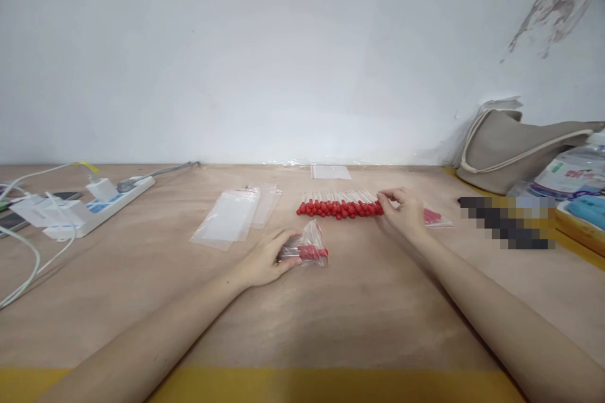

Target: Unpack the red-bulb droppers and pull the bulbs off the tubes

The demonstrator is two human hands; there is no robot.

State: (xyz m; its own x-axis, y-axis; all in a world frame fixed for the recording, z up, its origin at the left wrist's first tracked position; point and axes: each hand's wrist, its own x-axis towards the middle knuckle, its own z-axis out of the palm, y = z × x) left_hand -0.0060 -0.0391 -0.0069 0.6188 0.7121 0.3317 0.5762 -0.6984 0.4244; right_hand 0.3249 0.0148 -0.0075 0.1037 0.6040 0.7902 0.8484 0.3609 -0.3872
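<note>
My left hand (265,258) is closed on a small clear plastic bag (309,245) that has red-tipped pieces inside; the bag rests on the wooden table (359,308). My right hand (401,211) reaches to the right end of a row of red-tipped clear droppers (338,204) laid side by side, its fingertips pinching at the last ones. Left of the row lies a stack of empty clear bags (234,214). Just behind my right hand lies another small bag with red contents (435,217).
A white power strip (94,211) with plugged chargers and white cables sits at the far left. One more clear bag (331,171) lies by the wall. A grey handbag (510,148) and packaged items (574,179) stand at the right.
</note>
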